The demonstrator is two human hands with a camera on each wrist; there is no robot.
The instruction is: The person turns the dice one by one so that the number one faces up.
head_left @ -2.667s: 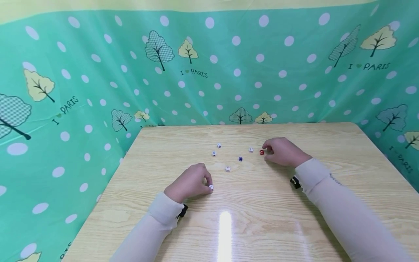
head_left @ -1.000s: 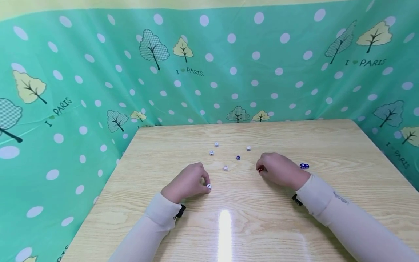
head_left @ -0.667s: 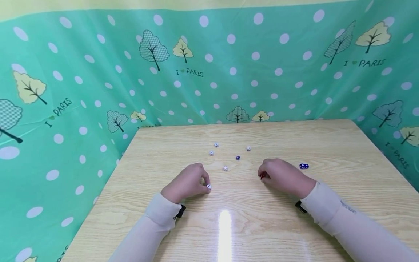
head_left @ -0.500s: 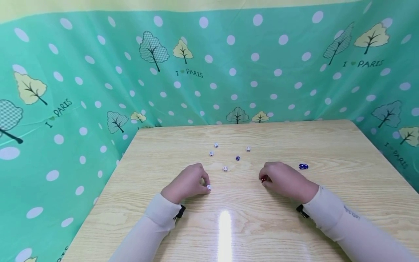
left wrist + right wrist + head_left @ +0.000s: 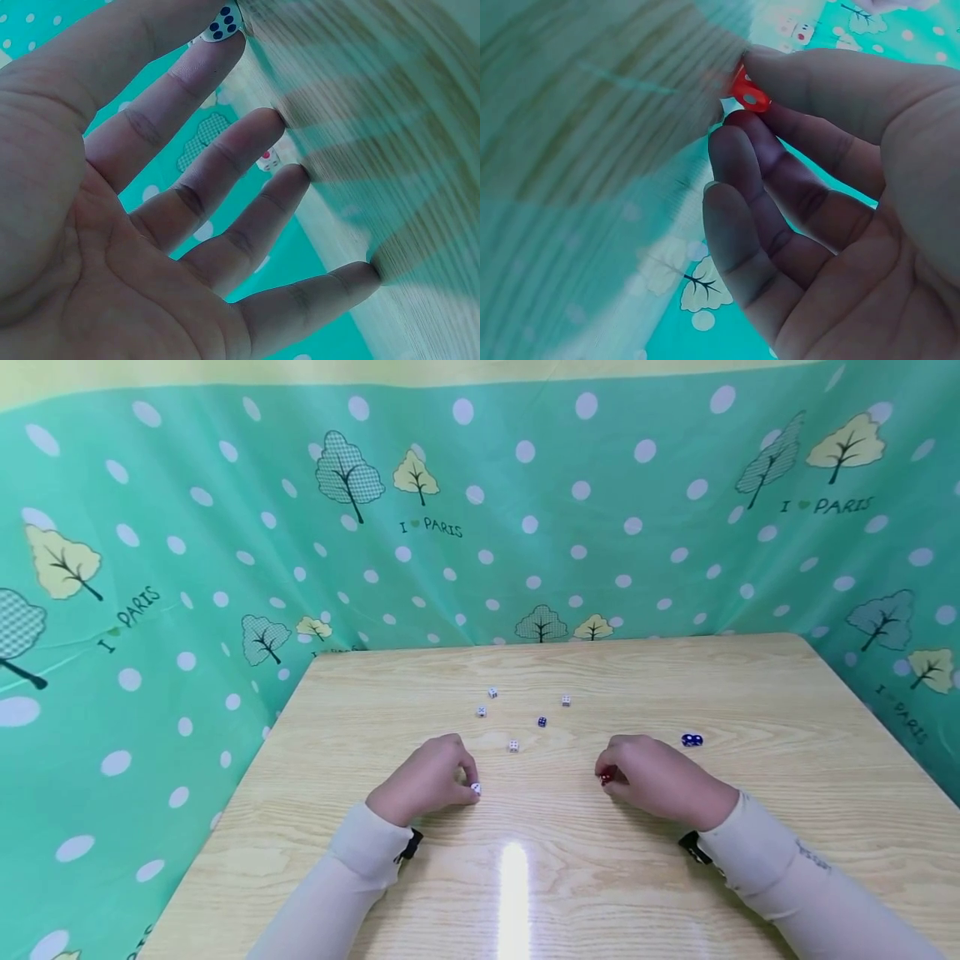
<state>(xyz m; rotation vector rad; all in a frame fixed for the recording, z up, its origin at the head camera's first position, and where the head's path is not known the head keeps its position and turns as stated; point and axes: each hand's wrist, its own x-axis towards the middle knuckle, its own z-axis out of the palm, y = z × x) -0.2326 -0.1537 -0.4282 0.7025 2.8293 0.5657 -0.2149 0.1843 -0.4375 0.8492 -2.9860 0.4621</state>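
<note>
Between thumb and index finger, my left hand [image 5: 427, 778] pinches a white die [image 5: 476, 788]; in the left wrist view dark pips show on the white die [image 5: 225, 24], and the other fingers spread with their tips at the tabletop. My right hand [image 5: 660, 778] pinches a red die [image 5: 606, 779] low over the table, to the right of the left hand. The right wrist view shows the red die [image 5: 750, 94] at the thumb tip, its pips pale. Behind the hands lie a white die [image 5: 513, 747] and a small blue die [image 5: 542, 722].
Farther back sit white dice, one at the right [image 5: 566, 701] and two at the left, a nearer die [image 5: 482, 712] and a farther die [image 5: 492, 692]. Two blue dice [image 5: 692, 740] lie side by side beyond my right wrist. A green dotted curtain [image 5: 450, 527] borders the wooden table [image 5: 375, 693].
My right hand has taken hold of the red die and drawn it toward me, uncovering the blue pair at the right. The left hand keeps its place with the white die.
</note>
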